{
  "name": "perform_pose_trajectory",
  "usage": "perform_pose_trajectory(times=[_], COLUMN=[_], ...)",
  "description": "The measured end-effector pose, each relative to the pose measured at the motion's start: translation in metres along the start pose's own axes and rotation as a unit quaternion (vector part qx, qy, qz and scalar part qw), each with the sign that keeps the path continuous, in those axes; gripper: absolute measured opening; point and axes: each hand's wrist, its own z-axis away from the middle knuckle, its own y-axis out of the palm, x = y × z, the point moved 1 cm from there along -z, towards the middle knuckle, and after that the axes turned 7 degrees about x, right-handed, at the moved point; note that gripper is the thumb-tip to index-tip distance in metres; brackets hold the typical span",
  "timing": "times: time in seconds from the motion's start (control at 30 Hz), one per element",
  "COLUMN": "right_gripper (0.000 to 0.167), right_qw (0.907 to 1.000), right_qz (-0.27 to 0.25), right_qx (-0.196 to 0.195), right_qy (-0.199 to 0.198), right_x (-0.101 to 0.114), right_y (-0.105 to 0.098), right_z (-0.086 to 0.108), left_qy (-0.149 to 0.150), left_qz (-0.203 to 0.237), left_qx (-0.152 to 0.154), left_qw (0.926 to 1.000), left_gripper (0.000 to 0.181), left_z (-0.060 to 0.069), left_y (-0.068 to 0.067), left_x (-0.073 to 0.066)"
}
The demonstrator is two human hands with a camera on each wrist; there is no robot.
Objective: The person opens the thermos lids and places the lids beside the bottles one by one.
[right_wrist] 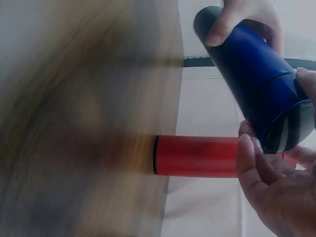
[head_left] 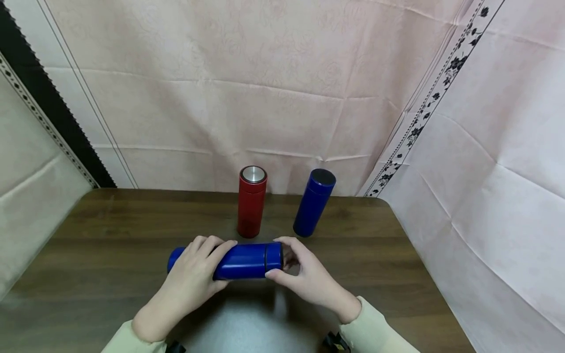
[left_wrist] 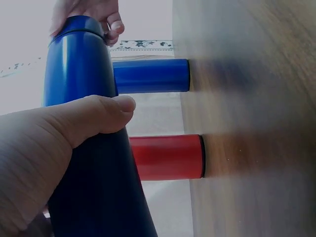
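A blue thermos flask (head_left: 247, 261) is held sideways above the table, its lid end to the right. My left hand (head_left: 194, 274) grips the body, fingers over the top; in the left wrist view its thumb (left_wrist: 108, 113) lies across the flask. At the other end, my right hand (head_left: 311, 277) pinches the lid (head_left: 273, 256) between thumb and fingers. In the right wrist view the dark, shiny end of the lid (right_wrist: 291, 128) shows. Behind the hands stand a red flask (head_left: 251, 208) with a silver top and a second blue flask (head_left: 313, 206) with a dark top.
The wooden table (head_left: 110, 230) has rounded far corners. Pale creased cloth (head_left: 265, 98) hangs behind it, with more cloth (head_left: 499, 171) at the right and left sides. A floral printed band (head_left: 434, 98) runs down the right fold.
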Motion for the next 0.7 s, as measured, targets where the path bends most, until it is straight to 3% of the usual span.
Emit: perform_pose_trajectory(times=[0.17, 0.43, 0.53, 0.63, 0.7], right_gripper=[0.067, 0.07, 0.073, 0.075, 0.074], right_qw=[0.9946, 0.9746, 0.9755, 0.9851, 0.9932], right_qz=[0.091, 0.181, 0.172, 0.126, 0.081], right_qx=[-0.001, -0.016, -0.021, -0.025, -0.02], right_qy=[-0.05, -0.131, -0.135, -0.114, -0.08], right_x=[0.0006, 0.0011, -0.0006, -0.0011, -0.0006], right_y=[0.0022, 0.0072, 0.0083, 0.0087, 0.0085], right_z=[0.0002, -0.0002, 0.0, 0.0, 0.0002], left_qy=[-0.007, -0.009, -0.014, -0.018, -0.02], left_qz=[0.015, 0.035, 0.04, 0.04, 0.037], left_qx=[0.01, 0.025, 0.031, 0.032, 0.034], left_qw=[0.9998, 0.999, 0.9986, 0.9985, 0.9985], left_gripper=[0.078, 0.077, 0.078, 0.078, 0.077], left_z=[0.0012, 0.0021, 0.0028, 0.0032, 0.0037], left_y=[-0.0008, 0.0006, 0.0011, 0.0015, 0.0019], left_x=[0.0026, 0.004, 0.0032, 0.0018, 0.0004])
